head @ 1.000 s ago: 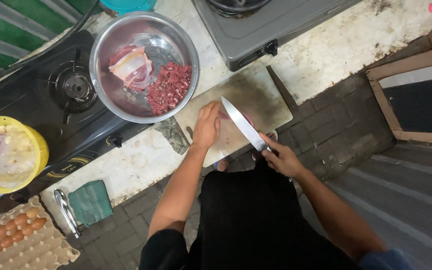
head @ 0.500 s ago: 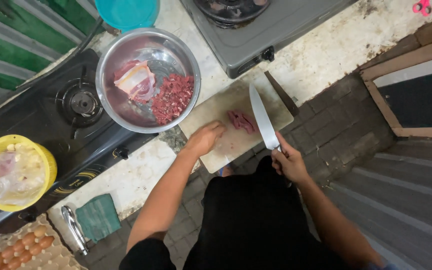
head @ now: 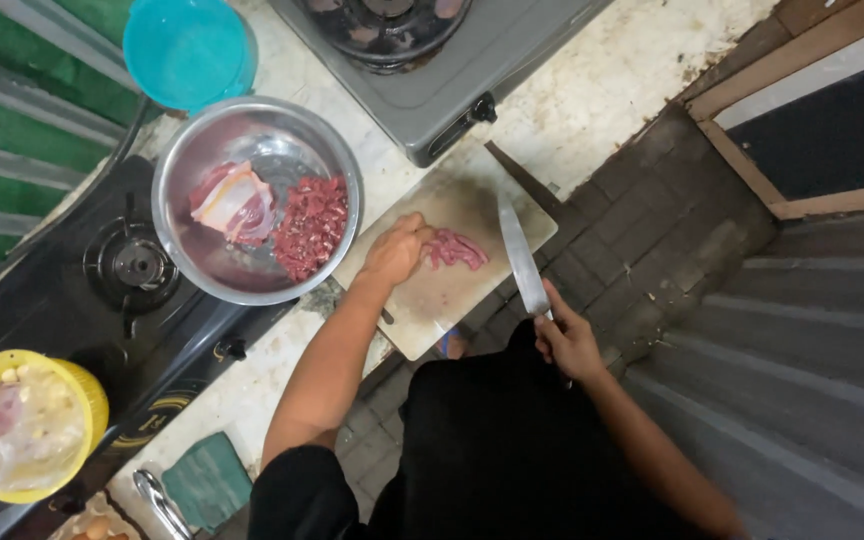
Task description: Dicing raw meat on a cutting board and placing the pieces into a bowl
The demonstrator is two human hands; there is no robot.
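While our left hand (head: 392, 252) presses curled fingers onto red meat strips (head: 455, 248) on the pale wooden cutting board (head: 432, 300), our right hand (head: 567, 340) grips a long steel knife (head: 520, 255); the round steel bowl (head: 252, 200) holds diced meat and one uncut slab.

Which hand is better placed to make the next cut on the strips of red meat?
Right, probably: the right hand holds the long steel knife, blade beside the red meat strips. The left hand pins them down.
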